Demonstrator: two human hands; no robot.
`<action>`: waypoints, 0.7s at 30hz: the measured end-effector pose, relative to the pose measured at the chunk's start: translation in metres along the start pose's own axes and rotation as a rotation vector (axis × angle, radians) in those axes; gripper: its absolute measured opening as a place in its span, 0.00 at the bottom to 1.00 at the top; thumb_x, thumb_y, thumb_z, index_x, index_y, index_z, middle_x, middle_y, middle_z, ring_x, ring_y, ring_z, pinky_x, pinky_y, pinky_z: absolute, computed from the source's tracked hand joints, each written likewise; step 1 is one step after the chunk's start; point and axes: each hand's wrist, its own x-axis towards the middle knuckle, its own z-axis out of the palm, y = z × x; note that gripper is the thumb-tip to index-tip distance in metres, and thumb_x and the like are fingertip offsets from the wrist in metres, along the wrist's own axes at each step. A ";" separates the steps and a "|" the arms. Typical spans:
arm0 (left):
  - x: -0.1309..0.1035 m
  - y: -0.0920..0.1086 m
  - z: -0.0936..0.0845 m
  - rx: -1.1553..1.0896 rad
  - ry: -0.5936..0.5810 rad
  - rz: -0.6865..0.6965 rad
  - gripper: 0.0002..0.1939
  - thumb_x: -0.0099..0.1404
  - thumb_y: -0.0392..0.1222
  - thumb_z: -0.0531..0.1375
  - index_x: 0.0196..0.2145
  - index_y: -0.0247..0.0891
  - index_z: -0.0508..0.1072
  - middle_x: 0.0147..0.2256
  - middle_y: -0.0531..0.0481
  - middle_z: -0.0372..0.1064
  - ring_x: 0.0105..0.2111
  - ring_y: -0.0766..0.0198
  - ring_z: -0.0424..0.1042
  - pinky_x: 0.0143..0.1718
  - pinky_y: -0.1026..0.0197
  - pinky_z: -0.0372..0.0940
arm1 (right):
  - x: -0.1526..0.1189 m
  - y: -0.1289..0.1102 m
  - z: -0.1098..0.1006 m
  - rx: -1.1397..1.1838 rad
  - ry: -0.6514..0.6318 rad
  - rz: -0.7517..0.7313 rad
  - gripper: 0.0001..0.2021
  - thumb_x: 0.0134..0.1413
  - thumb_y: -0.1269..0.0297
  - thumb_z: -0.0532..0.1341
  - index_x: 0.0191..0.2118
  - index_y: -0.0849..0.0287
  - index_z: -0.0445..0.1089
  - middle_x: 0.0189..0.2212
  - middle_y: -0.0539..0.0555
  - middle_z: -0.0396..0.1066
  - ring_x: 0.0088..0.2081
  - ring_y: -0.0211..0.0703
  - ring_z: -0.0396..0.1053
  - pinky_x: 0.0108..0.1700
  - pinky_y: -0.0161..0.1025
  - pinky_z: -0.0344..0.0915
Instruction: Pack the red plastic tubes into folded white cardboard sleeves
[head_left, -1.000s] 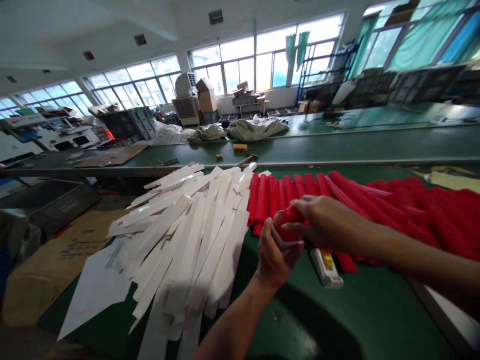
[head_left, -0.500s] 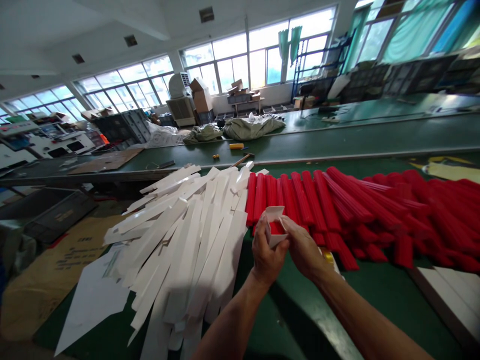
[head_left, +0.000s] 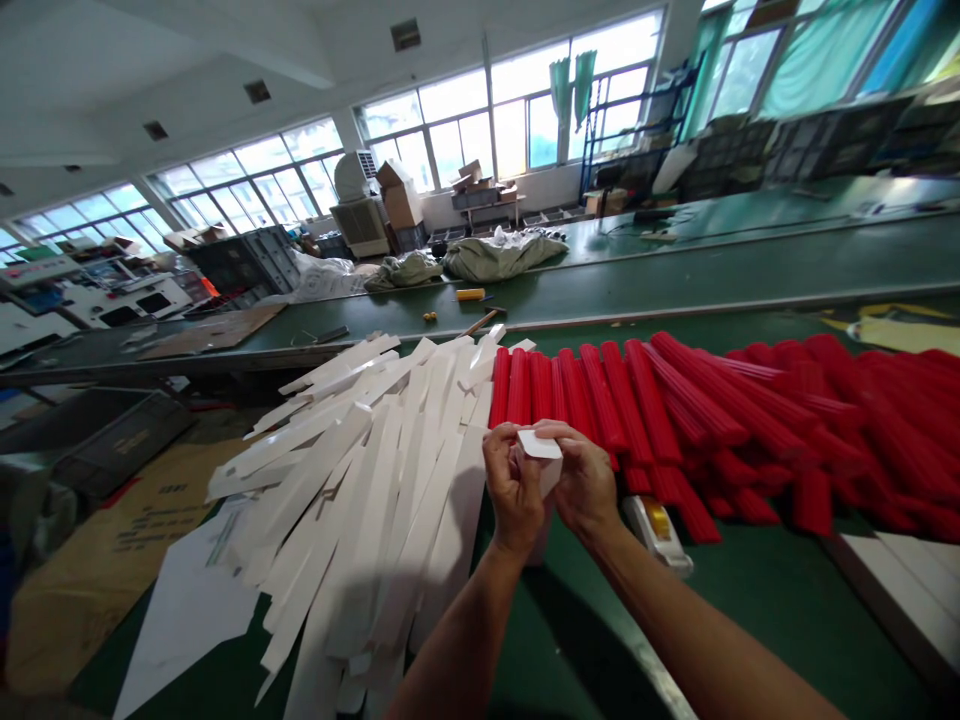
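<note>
Both hands hold wht box nr red tubes; wht strips to L.

The head-worn camera looks forward and downward, tilted, from close above the bare left hand and bare right hand, and past them over a long green flat table to bright rectangular glass windows.

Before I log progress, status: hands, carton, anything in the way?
Left hand, right hand both gripping white carton. Top flap across its end. Tape dispenser right of hands, not blocking.
</note>
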 end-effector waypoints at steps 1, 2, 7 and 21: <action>0.001 0.000 -0.004 0.046 -0.026 0.030 0.17 0.72 0.51 0.49 0.51 0.39 0.65 0.46 0.43 0.64 0.46 0.59 0.69 0.47 0.55 0.67 | -0.001 0.003 -0.002 -0.010 -0.030 -0.016 0.11 0.45 0.64 0.57 0.30 0.59 0.78 0.37 0.55 0.76 0.41 0.48 0.71 0.43 0.41 0.66; 0.003 0.000 -0.009 0.112 -0.062 0.078 0.19 0.73 0.52 0.46 0.51 0.39 0.67 0.47 0.42 0.64 0.48 0.58 0.68 0.49 0.53 0.67 | -0.003 0.006 -0.005 -0.026 -0.053 -0.026 0.13 0.48 0.63 0.57 0.35 0.59 0.78 0.40 0.56 0.76 0.43 0.49 0.71 0.45 0.42 0.66; 0.022 0.014 -0.030 0.381 -0.210 0.309 0.14 0.72 0.45 0.50 0.47 0.36 0.69 0.48 0.40 0.67 0.51 0.57 0.68 0.51 0.53 0.67 | -0.017 0.014 -0.020 -0.381 -0.234 -0.101 0.27 0.53 0.59 0.57 0.60 0.58 0.64 0.58 0.57 0.66 0.57 0.54 0.65 0.57 0.48 0.62; 0.048 0.042 -0.054 0.681 -0.531 0.398 0.16 0.72 0.43 0.51 0.51 0.37 0.73 0.40 0.43 0.71 0.40 0.62 0.75 0.41 0.60 0.73 | -0.021 0.020 -0.014 -0.913 -0.394 -0.295 0.31 0.54 0.61 0.61 0.62 0.60 0.53 0.52 0.62 0.69 0.49 0.49 0.72 0.51 0.45 0.70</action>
